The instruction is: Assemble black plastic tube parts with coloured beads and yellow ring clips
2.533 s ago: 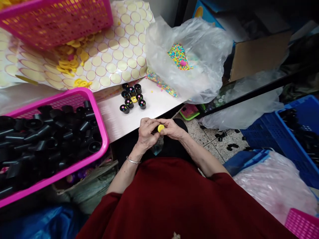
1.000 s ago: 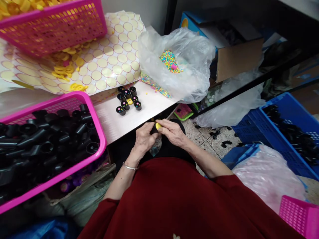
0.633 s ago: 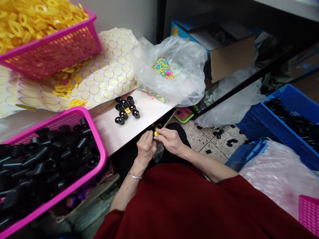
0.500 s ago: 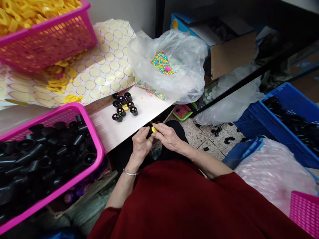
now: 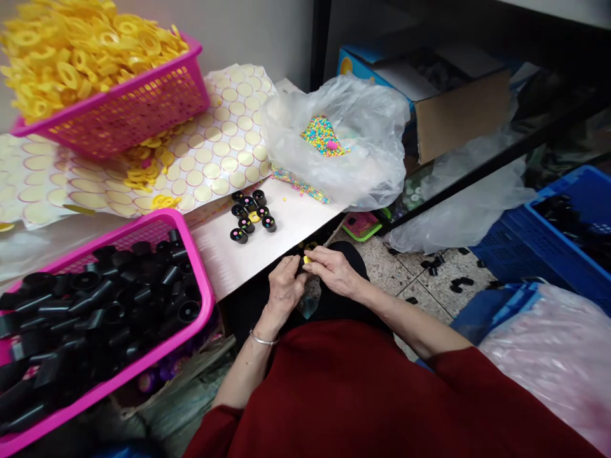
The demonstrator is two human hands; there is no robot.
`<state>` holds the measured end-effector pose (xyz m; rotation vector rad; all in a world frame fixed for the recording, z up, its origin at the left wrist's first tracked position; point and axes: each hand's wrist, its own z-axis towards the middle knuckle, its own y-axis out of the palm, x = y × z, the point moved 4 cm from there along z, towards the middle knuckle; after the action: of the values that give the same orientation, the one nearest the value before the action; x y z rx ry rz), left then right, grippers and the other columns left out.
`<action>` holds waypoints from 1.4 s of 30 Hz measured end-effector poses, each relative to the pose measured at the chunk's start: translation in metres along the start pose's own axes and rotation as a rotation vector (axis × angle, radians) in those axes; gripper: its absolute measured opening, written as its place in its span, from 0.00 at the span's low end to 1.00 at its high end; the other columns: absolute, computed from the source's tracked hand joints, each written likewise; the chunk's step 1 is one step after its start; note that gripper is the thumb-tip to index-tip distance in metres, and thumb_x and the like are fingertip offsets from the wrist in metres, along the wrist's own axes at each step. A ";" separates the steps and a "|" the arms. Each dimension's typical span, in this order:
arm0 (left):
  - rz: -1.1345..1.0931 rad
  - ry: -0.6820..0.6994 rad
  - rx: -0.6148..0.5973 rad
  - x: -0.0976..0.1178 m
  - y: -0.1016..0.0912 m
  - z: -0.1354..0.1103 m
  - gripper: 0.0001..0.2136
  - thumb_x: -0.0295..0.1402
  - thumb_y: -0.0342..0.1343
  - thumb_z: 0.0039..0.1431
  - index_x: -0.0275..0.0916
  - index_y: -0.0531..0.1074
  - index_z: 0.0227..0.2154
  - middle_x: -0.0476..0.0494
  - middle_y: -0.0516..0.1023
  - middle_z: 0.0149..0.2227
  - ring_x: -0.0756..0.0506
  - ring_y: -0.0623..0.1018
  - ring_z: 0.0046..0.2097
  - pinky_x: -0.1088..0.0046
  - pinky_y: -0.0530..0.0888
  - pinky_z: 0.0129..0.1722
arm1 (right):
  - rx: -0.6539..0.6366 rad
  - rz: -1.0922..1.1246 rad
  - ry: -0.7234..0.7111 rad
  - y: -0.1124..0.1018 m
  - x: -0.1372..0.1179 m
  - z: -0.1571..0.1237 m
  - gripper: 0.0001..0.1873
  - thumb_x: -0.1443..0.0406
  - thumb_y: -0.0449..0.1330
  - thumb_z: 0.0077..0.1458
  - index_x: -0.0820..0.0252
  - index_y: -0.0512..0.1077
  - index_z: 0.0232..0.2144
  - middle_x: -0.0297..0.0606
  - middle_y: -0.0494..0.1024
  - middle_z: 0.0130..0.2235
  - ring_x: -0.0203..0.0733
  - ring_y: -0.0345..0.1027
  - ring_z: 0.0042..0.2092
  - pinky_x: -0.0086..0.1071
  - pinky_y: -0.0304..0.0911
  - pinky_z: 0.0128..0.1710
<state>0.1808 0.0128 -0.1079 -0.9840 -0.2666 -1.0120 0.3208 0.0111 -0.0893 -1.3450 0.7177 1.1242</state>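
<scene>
My left hand (image 5: pixel 284 291) and my right hand (image 5: pixel 333 270) meet over my lap, just below the table's front edge. Both are closed around a small black piece with a yellow cap (image 5: pixel 307 259) pinched between the fingertips; most of the piece is hidden by my fingers. On the white table (image 5: pixel 286 232) in front stand several small black cups (image 5: pixel 251 213) with coloured beads inside, grouped around a yellow ring.
A pink basket (image 5: pixel 200 286) of black tubes sits at left. Another pink basket (image 5: pixel 124 111) heaped with yellow rings rests on sheets of round stickers (image 5: pixel 224 152). A clear bag (image 5: pixel 377 165) holds coloured beads. A blue crate (image 5: pixel 558 235) stands on the floor at right.
My hands stay together on the yellow-capped piece, turning it so less of the yellow shows. My head has tilted up, bringing the basket of yellow rings into view.
</scene>
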 end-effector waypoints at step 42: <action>0.033 0.356 -0.144 0.005 -0.031 0.005 0.13 0.26 0.53 0.59 0.34 0.73 0.47 0.33 0.80 0.41 0.45 0.81 0.40 0.71 0.79 0.39 | -0.118 0.658 0.478 0.010 0.007 -0.007 0.18 0.61 0.73 0.36 0.61 0.68 0.25 0.27 0.72 0.18 0.29 0.65 0.19 0.23 0.62 0.18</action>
<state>0.1597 0.0091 -0.0848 -0.9147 0.1184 -1.1665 0.3153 0.0045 -0.1006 -1.5449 1.5429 1.3754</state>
